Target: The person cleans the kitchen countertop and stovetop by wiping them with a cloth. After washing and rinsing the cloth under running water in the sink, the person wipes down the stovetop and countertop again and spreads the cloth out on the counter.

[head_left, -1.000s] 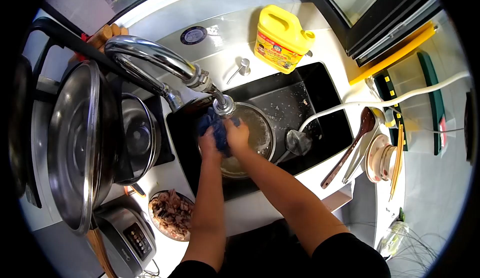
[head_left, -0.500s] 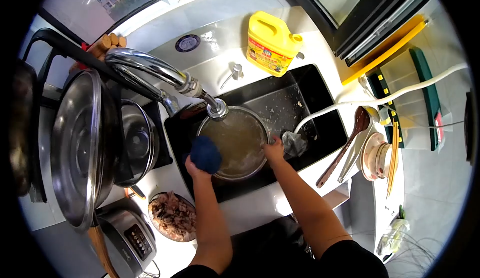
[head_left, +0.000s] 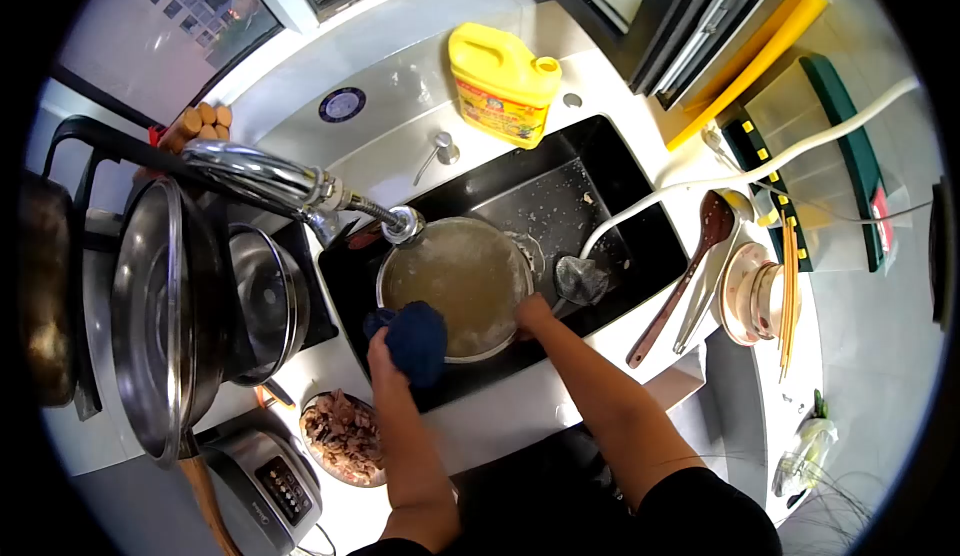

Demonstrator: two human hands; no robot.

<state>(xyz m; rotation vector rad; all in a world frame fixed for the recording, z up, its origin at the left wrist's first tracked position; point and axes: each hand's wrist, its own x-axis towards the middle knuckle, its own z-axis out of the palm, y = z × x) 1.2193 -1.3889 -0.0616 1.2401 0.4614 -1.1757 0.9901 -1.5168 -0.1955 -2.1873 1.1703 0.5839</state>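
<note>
A round metal pot (head_left: 455, 286) of cloudy brownish water stands in the black sink (head_left: 480, 194), under the chrome faucet (head_left: 403, 224). My left hand (head_left: 384, 358) is closed on a bunched dark blue cloth (head_left: 417, 344) at the pot's lower left rim. The cloth hides part of that rim and some of my fingers. On the opposite side, my right hand (head_left: 533, 316) grips the pot's right edge, its fingertips partly hidden. Just right of the pot lies a metal drain strainer (head_left: 530, 254), and past it a mesh-like grey piece (head_left: 580, 281) at the end of a white hose.
A yellow jug (head_left: 500, 86) stands behind the sink. To the right are a brown spatula (head_left: 705, 236), stacked bowls (head_left: 745, 296) and chopsticks (head_left: 789, 296). Left are a large wok (head_left: 150, 326), steel pots (head_left: 265, 296), a bowl of meat pieces (head_left: 342, 436) and a grey appliance (head_left: 265, 486).
The view has shifted a little. The pot has moved slightly left and toward me, showing the drain strainer beside it. Both hands keep their holds.
</note>
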